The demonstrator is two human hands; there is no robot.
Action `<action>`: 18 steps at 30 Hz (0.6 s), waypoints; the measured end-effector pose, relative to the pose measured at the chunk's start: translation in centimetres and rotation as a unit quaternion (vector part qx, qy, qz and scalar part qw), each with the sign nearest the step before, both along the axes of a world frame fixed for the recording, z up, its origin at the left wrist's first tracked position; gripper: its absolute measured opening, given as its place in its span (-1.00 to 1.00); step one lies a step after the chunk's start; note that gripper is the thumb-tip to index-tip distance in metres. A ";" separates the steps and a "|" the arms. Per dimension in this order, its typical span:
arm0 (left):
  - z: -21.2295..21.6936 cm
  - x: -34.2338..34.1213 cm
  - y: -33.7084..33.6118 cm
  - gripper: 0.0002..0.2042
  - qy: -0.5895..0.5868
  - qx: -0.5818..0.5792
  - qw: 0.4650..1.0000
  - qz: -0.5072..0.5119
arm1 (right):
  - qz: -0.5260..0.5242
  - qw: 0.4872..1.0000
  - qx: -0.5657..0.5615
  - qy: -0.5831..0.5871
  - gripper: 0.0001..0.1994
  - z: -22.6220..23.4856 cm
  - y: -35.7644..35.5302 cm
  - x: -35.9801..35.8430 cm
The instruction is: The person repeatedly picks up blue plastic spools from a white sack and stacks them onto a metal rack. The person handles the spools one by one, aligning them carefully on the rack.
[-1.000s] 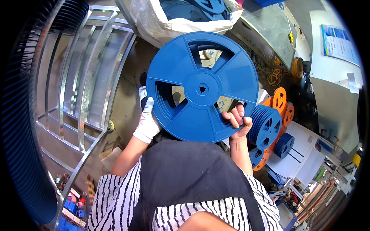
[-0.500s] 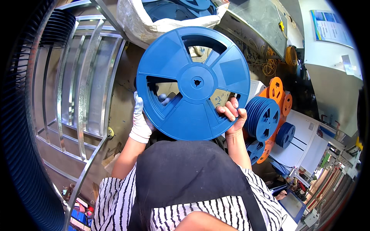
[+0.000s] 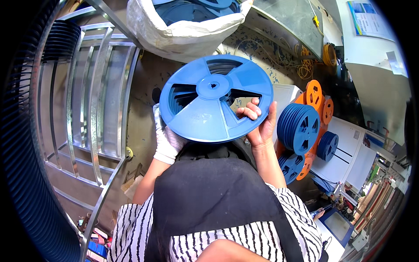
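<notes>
Looks mid-handling — blue plastic reel stack (image 3: 196, 117) is up in both hands, not set down; how much is left, can't tell from this view. It's between the black apron (image 3: 214, 192) and the white sack (image 3: 174, 41), tilted. Bare right hand (image 3: 261, 135): fingers curled through a window, closed on the rim. Gloved left hand (image 3: 168, 142) grips the left edge, fingers mostly hidden. Top face: three cut-outs, raised round hub, small notched hole — more discs visible underneath.
</notes>
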State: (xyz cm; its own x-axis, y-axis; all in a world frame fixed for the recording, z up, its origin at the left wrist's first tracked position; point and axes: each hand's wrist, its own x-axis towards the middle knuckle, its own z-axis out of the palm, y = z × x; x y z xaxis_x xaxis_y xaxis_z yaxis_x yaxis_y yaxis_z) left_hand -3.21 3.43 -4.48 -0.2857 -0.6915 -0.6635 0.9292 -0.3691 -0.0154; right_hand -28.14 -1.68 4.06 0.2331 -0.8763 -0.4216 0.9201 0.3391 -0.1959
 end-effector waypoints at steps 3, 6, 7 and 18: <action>-0.3 -0.2 0.4 -0.17 0.019 0.001 1.000 -0.007 | -0.001 0.999 0.038 0.003 -0.73 -0.5 0.2 -0.3; -0.6 -0.3 0.5 -0.21 -0.009 0.021 1.000 0.001 | 0.012 0.999 0.031 0.014 -0.75 -0.5 0.8 -0.4; -0.5 -0.4 0.4 -0.24 -0.020 0.042 0.999 0.001 | 0.017 0.999 0.025 0.019 -0.76 -0.6 0.9 -0.5; -5.0 2.9 1.4 -0.26 -0.166 0.138 0.976 -0.015 | 0.004 0.991 0.077 0.110 -0.66 -0.6 -1.6 1.9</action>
